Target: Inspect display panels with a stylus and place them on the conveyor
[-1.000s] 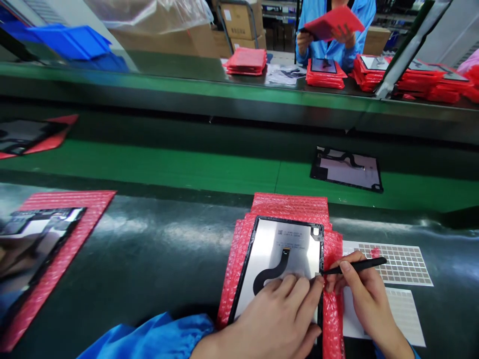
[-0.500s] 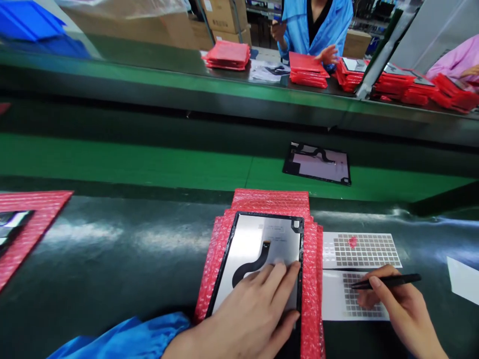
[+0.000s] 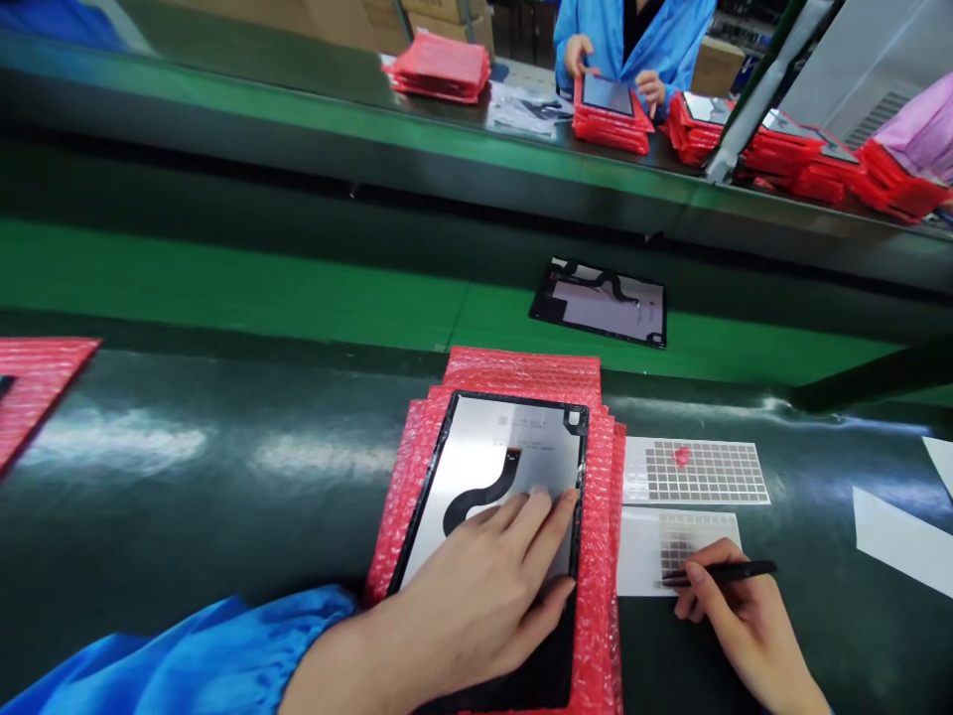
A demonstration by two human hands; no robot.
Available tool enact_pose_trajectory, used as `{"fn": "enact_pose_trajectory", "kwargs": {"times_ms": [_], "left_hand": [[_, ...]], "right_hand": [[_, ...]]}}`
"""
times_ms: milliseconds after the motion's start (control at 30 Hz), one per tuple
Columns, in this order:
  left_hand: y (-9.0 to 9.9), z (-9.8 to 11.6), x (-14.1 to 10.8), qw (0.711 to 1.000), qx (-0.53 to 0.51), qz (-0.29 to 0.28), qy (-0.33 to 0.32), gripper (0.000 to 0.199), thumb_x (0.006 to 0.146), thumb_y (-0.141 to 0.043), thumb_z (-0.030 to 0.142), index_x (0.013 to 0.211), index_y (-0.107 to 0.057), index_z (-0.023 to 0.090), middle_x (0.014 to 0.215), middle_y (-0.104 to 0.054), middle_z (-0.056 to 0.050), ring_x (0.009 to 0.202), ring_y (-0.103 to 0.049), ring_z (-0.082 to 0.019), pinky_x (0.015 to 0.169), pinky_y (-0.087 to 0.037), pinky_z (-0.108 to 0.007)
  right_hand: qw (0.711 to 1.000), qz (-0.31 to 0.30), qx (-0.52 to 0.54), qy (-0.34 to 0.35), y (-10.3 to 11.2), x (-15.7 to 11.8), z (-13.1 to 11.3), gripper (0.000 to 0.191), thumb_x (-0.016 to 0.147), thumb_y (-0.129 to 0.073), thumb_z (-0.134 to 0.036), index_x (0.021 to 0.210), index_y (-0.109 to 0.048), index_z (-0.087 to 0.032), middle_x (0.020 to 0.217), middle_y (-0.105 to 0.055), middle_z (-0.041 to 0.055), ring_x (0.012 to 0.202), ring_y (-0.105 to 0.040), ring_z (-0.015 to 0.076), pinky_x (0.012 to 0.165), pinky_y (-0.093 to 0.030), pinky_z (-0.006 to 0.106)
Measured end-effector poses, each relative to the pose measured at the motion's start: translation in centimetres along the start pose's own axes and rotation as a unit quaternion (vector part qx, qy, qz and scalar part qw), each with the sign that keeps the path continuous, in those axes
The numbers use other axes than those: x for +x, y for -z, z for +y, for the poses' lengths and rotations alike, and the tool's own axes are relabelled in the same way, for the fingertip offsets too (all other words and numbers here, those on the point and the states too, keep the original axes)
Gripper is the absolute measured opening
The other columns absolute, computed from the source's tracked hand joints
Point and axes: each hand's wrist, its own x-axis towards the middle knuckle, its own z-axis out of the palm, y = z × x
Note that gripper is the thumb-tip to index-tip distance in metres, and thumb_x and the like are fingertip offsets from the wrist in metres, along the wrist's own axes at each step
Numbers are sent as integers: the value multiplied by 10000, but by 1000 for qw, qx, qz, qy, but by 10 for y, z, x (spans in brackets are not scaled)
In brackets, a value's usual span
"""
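Observation:
My left hand [image 3: 491, 586] lies with its fingers spread on the silver back of a black-edged screen panel [image 3: 551, 437], which carries a black flex cable [image 3: 476, 497]. Under the panel is a stack of red bubble-wrap sheets [image 3: 521, 369]. On the right, my right hand [image 3: 737, 606] is closed around black tweezers [image 3: 734, 571], their tips at the lower sheet of small square stickers [image 3: 640, 551]. Just above lies another sticker sheet [image 3: 704, 472] with a small red mark.
Beyond the table edge, a second panel [image 3: 603, 303] lies on the green surface [image 3: 298, 298]. Red packages [image 3: 439, 68] stand on the raised shelf, where a person in blue [image 3: 677, 50] handles a panel. White paper [image 3: 900, 536] is at right, red wrap [image 3: 45, 382] at left.
The view has shifted slightly. My right hand has moved the tweezers to the lower left part of the lower sticker sheet. Across the shelf, the person's hands now hold a panel on the red stack.

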Motion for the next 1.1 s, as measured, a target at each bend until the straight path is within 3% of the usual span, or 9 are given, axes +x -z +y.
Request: {"fn": "enact_pose_trajectory", "kwargs": {"times_ms": [200,367,433,567,633,700,833,967,1100], "left_hand": [[8,-2,1,1000,-11,-23,-1,621,962,-646,302,1477,-548,-31,1185,-698,-235,978,-729,-360,784,-681,-494],[14,-6,0,992,-76,-98,28,1045,846,-806,656,1553,-465,-34,1353,-641,-287,1133,-698,-415,942,-639,-546],[21,-8,-1,989,-96,-110,31,1134,821,-812,701,1583,-412,-38,1394,-620,-295,1187,-676,-424,981,-619,-555],[44,-10,-6,984,-128,-127,8,834,922,-786,548,1539,-508,60,1421,-649,-214,1252,-656,-377,1042,-584,-507],[55,-10,-13,982,-132,-136,-9,625,992,-715,491,1480,-584,122,1397,-689,-156,1233,-676,-346,1074,-555,-489],[61,-9,-22,985,-113,-133,-21,546,1034,-657,464,1471,-600,141,1368,-717,-134,1162,-716,-329,1072,-540,-481],[47,-9,-39,993,-41,-107,-30,650,987,-729,369,1532,-532,73,1299,-748,-182,1014,-769,-313,1106,-475,-474],[19,-11,-47,997,-17,-72,-7,805,896,-807,425,1561,-513,81,1135,-799,-176,907,-780,-299,1199,-356,-513],[-2,-15,-40,999,38,-16,-25,674,918,-746,421,1482,-615,76,789,-797,-120,613,-723,-262,1137,-410,-525]], "right_hand": [[1000,2,-8,6,-2,0,-7,311,1046,-646,-492,910,-694,-216,717,-715,33,620,-686,179,598,-553,261],[1000,20,-1,-5,-2,1,-7,316,1030,-671,-499,911,-709,-209,730,-716,33,630,-673,175,604,-540,260],[1000,4,-4,-7,0,4,-5,322,1029,-673,-502,905,-706,-207,722,-718,32,627,-674,175,603,-541,260],[1000,-19,10,-22,4,10,-5,345,1039,-662,-510,887,-691,-201,702,-721,31,619,-684,174,605,-547,262],[999,-22,32,-32,6,11,-7,371,1040,-655,-524,876,-694,-194,711,-730,41,624,-697,180,605,-551,268],[997,-21,62,-40,8,11,-10,391,1038,-653,-537,882,-707,-183,732,-748,58,632,-718,192,612,-560,282],[989,-20,136,-59,14,13,-11,400,1030,-669,-536,896,-732,-165,699,-756,73,612,-733,213,648,-576,323],[977,3,204,-56,18,20,-16,374,994,-724,-524,857,-723,-176,622,-730,56,517,-695,196,602,-559,317],[973,5,226,-41,16,46,-44,358,937,-782,-532,842,-726,-192,644,-748,71,500,-701,211,542,-568,317]]}}
